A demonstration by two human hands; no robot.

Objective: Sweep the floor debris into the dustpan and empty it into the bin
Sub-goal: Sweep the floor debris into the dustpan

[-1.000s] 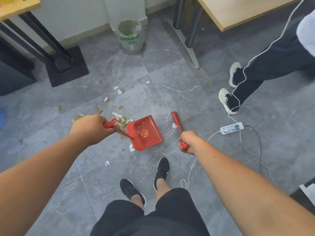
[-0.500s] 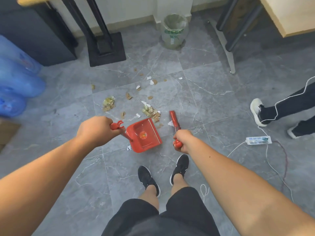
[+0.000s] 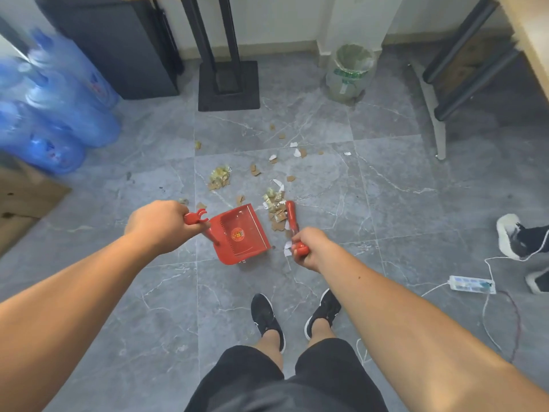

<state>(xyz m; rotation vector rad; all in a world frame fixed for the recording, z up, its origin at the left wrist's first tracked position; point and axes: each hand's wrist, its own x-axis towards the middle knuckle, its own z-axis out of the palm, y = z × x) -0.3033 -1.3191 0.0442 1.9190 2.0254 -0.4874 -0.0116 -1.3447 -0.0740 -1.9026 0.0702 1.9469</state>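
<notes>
A grey tiled floor (image 3: 386, 218) is seen from above, with blue water bottles (image 3: 59, 114) stacked at the far left. A lined bin (image 3: 349, 75) stands against the wall, well beyond the work and slightly to the right.

A red dustpan (image 3: 240, 236) is set low at the floor, just ahead of the person's feet. Its upright handle is gripped near the top by the left hand (image 3: 157, 224), whose fingers are curled round it. The pan appears to be empty, and its open side seems to face right, though this cannot be told for certain.

The right hand (image 3: 310, 248) is closed round the near end of a red brush (image 3: 291, 217). The brush's long axis runs almost straight away from the person, just beside the pan's right edge.

The main debris pile (image 3: 274, 205) lies against the left side of the brush, between it and the far right corner of the pan. The brush hand is therefore the nearer one, and a short leftward stroke would likely be needed. A second clump (image 3: 219, 178) and loose scraps (image 3: 298, 152) lie farther out, towards the bin.
</notes>
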